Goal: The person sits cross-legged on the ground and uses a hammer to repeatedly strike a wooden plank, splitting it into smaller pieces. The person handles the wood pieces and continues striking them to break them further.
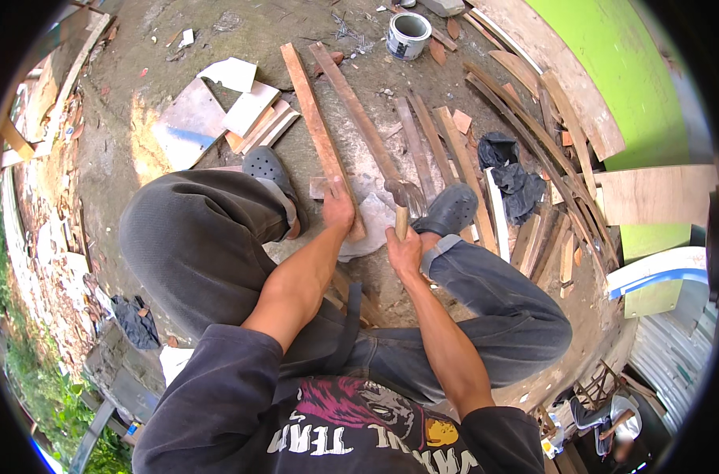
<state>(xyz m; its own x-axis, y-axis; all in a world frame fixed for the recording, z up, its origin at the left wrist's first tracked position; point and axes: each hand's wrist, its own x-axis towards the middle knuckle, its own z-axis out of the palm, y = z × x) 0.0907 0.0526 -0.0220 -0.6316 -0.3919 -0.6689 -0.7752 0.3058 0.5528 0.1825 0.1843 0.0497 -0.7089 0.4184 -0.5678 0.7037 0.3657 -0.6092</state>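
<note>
My left hand [338, 207] is closed on the near part of a long wooden strip [308, 107], which slants away to the upper left. A short wood block [318, 187] lies beside those fingers. My right hand [405, 253] grips the wooden handle of a claw hammer [404, 193], its metal head pointing away from me near my right shoe. Just beyond the head, a second long wooden strip [351, 110] lies on the ground, roughly alongside the first. Between my hands there is a pale flat stone or slab [373, 225], partly covered by the strip.
Plywood offcuts [189, 118] lie at the far left, and a paint can [408, 36] stands at the far edge. Several wood strips [458, 146] and a crumpled black plastic bag [517, 186] are to the right. My shoes [450, 212] flank the work. Another person [616, 423] is at lower right.
</note>
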